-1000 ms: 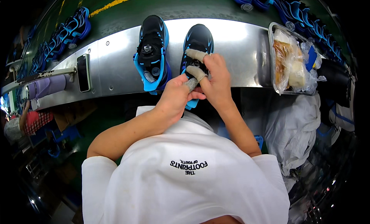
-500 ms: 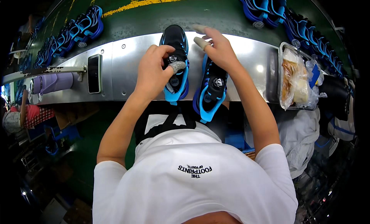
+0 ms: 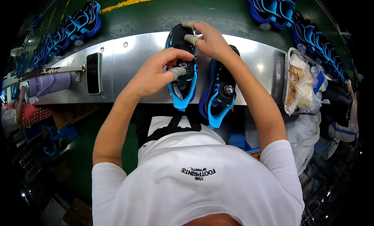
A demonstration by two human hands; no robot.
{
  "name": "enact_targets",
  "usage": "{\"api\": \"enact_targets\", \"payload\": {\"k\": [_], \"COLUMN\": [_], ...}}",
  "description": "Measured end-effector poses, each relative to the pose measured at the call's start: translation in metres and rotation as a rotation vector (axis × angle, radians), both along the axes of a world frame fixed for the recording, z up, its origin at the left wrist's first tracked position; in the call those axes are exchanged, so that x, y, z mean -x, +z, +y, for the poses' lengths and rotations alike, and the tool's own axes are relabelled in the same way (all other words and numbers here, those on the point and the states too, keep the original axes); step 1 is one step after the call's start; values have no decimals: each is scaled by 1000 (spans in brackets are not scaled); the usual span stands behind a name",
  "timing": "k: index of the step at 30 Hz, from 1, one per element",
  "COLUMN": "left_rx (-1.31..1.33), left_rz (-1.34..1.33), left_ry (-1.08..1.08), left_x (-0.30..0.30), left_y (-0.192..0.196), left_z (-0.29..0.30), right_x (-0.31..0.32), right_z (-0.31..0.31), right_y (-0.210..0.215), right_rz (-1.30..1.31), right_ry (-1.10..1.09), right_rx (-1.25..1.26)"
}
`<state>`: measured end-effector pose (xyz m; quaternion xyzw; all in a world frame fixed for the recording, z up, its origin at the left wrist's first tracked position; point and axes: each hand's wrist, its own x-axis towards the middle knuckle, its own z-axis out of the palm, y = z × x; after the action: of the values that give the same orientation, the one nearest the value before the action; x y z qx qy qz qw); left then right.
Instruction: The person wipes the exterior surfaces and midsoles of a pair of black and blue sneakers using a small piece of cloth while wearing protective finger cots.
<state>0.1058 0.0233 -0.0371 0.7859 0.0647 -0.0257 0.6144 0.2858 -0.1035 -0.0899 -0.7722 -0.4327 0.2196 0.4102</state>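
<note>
Left hand [image 3: 154,73], grip half-spread around the left shoe [image 3: 190,75]'s dial [image 3: 183,64]; right hand [image 3: 211,41], fingers parted at its toe [image 3: 177,34], firm hold unclear! Right shoe [image 3: 218,79] alongside, both heels past the desk [image 3: 134,56]'s near edge; bare metal towards phone [image 3: 93,73] and tray [image 3: 287,76].

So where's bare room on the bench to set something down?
Bench metal is bare between phone and left hand, and between right forearm and food tray. Crowded: the middle, with right hand, left shoe and right shoe.

Phone [image 3: 93,73] near lilac bottle [image 3: 53,84]
</note>
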Motion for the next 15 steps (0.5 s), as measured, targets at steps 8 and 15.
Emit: {"api": "enact_targets", "payload": {"k": [8,15], "left_rx": [49,-212], "left_rz": [30,-131], "left_ry": [-35,133], "left_x": [-2,-2], "left_y": [-3,-8], "left_z": [5,-10], "right_x": [2,1], "right_z": [3,4], "right_y": [-9,-15], "right_rz": [-33,-31], "right_ry": [-19,-43], "right_rx": [-43,-134]}}
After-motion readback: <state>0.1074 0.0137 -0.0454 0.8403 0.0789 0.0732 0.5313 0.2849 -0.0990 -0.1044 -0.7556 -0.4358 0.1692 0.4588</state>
